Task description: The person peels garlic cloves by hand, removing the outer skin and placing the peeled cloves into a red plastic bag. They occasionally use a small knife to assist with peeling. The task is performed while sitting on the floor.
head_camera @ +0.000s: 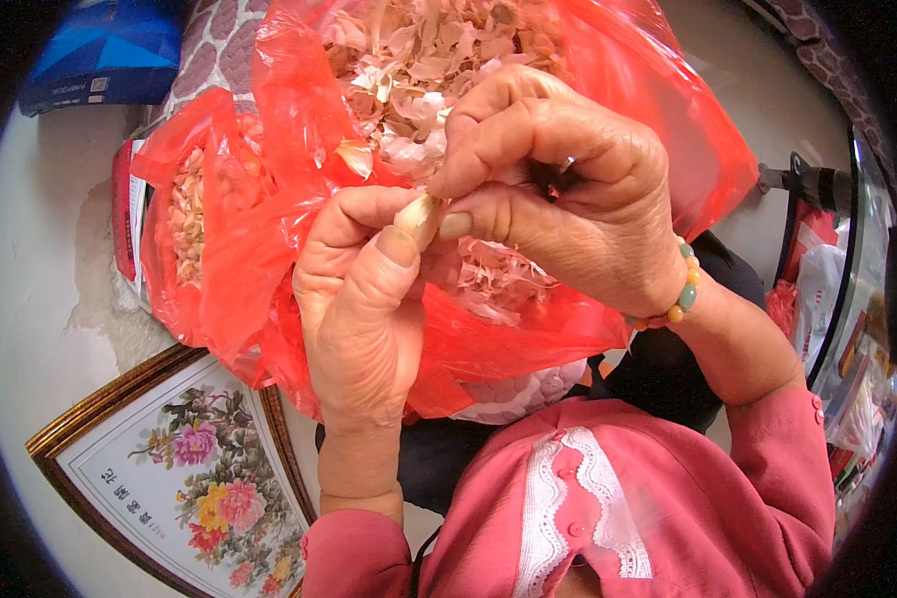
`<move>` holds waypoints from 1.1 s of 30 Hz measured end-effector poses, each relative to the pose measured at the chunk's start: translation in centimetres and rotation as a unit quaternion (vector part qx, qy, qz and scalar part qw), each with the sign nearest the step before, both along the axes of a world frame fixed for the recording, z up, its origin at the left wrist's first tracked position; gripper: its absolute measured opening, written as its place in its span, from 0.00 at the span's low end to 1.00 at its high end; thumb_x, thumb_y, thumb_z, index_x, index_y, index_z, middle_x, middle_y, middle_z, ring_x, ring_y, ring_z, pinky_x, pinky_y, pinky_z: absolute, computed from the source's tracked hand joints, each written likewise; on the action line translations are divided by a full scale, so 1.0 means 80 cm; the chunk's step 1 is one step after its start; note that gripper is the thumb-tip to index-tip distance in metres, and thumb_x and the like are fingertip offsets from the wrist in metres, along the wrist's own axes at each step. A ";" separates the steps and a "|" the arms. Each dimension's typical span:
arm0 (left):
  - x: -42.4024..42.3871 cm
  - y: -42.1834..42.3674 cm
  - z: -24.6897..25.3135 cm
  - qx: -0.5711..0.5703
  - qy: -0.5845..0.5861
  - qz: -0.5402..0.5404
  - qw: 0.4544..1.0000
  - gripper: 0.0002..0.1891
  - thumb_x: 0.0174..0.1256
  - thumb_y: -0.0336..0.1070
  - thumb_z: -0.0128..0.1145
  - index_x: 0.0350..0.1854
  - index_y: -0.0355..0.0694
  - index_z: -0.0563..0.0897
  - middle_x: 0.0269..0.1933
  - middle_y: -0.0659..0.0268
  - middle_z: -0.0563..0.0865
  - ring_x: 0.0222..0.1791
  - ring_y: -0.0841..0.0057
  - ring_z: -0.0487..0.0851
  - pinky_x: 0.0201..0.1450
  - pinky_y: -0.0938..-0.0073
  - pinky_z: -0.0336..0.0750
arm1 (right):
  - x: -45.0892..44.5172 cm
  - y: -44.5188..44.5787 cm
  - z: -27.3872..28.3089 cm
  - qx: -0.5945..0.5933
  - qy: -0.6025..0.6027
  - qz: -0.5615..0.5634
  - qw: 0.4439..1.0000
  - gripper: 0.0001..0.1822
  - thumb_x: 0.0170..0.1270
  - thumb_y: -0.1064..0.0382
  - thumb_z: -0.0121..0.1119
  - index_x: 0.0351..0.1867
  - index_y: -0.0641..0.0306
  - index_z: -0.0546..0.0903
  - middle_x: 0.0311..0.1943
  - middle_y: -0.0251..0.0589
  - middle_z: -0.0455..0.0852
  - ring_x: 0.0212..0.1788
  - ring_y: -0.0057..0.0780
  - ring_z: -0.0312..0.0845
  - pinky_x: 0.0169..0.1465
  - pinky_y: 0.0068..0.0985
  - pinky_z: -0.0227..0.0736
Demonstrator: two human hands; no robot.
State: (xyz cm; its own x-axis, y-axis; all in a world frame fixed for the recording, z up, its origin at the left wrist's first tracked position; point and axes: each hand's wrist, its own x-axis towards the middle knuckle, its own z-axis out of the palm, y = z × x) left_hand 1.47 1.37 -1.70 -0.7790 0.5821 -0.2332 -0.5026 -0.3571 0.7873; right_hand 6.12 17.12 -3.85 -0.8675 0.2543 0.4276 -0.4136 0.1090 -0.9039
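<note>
A pale garlic clove (417, 218) is pinched between the thumb and fingers of my left hand (362, 299). My right hand (560, 187) meets it from the other side, thumb and forefinger pressed together at the clove's upper tip. What those fingertips grip, skin or clove, is too small to tell. Beneath both hands spreads a red plastic bag (688, 142), holding a heap of papery garlic skins (418, 75). Another clove (356, 158) lies on the red plastic just beyond my left hand.
At the left, a second red bag (228, 179) holds many small cloves. A framed flower picture (224, 478) leans at lower left. A blue box (112, 52) sits at upper left. On the right, a glass-edged shelf (856, 299) carries plastic bags (818, 288).
</note>
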 end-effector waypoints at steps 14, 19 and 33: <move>-0.002 -0.001 -0.007 -0.067 0.064 -0.005 0.996 0.07 0.59 0.29 0.60 0.38 0.35 0.80 0.35 0.65 0.84 0.33 0.79 0.80 0.38 0.76 0.74 | -0.001 0.006 0.004 0.080 -0.004 0.012 0.997 0.09 0.49 0.73 0.68 0.26 0.66 0.76 0.27 0.37 0.77 0.30 0.27 0.73 0.34 0.22 0.67; -0.006 -0.008 -0.008 -0.024 0.022 -0.038 0.999 0.09 0.60 0.24 0.58 0.43 0.31 0.78 0.39 0.62 0.84 0.41 0.78 0.83 0.48 0.78 0.76 | -0.005 0.001 0.000 0.128 0.051 -0.017 0.990 0.08 0.51 0.75 0.63 0.28 0.66 0.73 0.27 0.39 0.75 0.30 0.32 0.72 0.35 0.23 0.68; -0.010 -0.006 -0.010 0.004 -0.091 -0.074 0.993 0.19 0.57 0.29 0.62 0.51 0.32 0.73 0.46 0.59 0.82 0.44 0.74 0.82 0.47 0.75 0.78 | -0.003 -0.001 0.003 0.130 0.054 -0.013 0.990 0.10 0.44 0.82 0.53 0.27 0.66 0.72 0.27 0.40 0.73 0.29 0.33 0.71 0.34 0.24 0.68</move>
